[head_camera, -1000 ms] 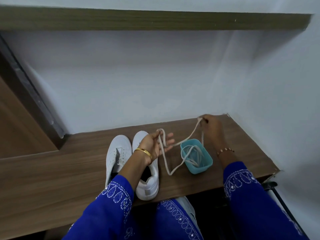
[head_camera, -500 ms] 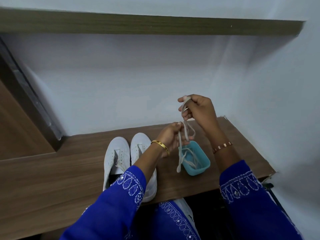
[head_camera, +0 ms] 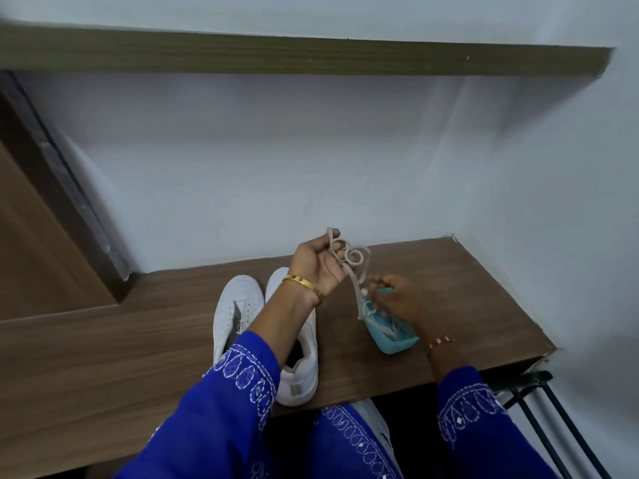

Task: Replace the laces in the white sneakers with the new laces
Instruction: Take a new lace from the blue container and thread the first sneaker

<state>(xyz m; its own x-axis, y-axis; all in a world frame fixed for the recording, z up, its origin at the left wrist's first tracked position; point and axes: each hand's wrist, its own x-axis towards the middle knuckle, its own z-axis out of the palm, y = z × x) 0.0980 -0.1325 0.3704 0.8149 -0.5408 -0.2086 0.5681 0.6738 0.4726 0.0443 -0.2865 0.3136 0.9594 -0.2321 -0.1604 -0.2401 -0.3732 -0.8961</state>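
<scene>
I am winding a beige lace (head_camera: pixel 352 262) around the fingers of my left hand (head_camera: pixel 320 267), which I am holding raised, palm up, over the toe of the right-hand white sneaker (head_camera: pixel 300 354); a second ago that same lace was stretched wide between my two hands, and half a second ago both hands were bunched together above the teal tray (head_camera: pixel 392 340). Two or three coils are now sitting on my curled left fingers, with the tail hanging down to the tray's near corner. My right hand (head_camera: pixel 394 295) is dropping from the raised position and is now low over the tray, fingertips curled at the lace tail and the loose laces inside; whether it is actually pinching a strand I cannot tell. The left-hand white sneaker (head_camera: pixel 235 312) is standing beside its partner on the wooden bench (head_camera: pixel 103 357), eyelets looking bare. Judgement: one lace is being bundled for storage or sorting, and rethreading has not started.
</scene>
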